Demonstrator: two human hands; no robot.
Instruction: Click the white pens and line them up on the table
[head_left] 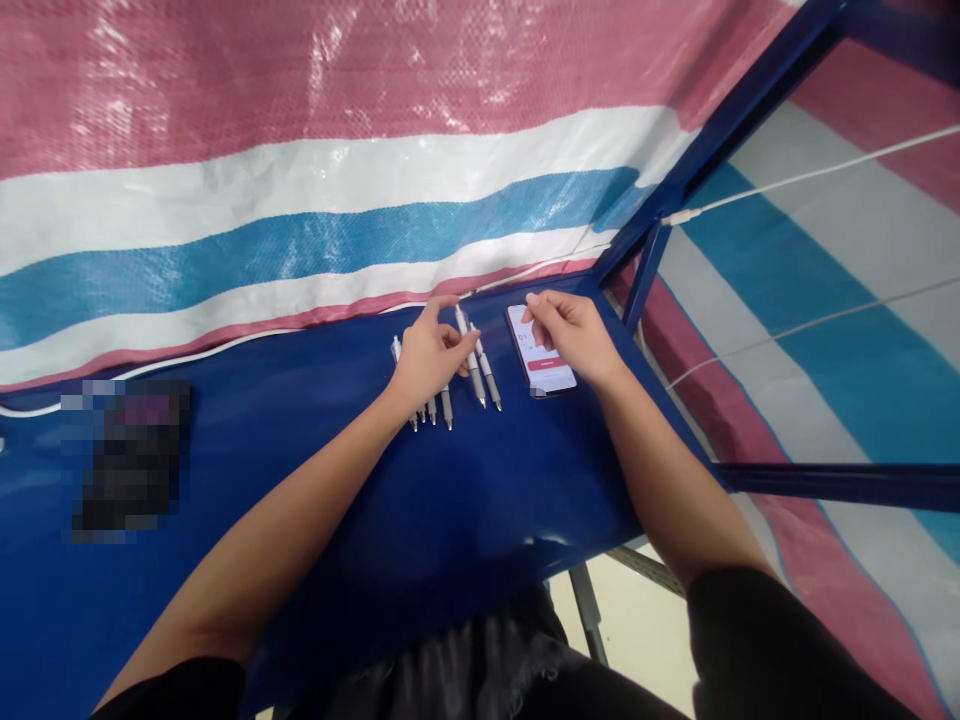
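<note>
The left hand point(433, 358) bends over pens point(477, 384), thumb and forefinger parted; I cannot tell whether they grip. The right hand point(571, 332), fingers curled closed, is over the phone point(546, 366).

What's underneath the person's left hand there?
Beneath the left hand, several pens lie on the blue table; their tips poke out on the near side. The hand hides their middles and anything else below it.

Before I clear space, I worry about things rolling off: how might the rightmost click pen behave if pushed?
The rightmost click pen would likely roll: it looks round and the blue tabletop smooth. Slim and apparently plastic, it should be stiff and light.
</note>
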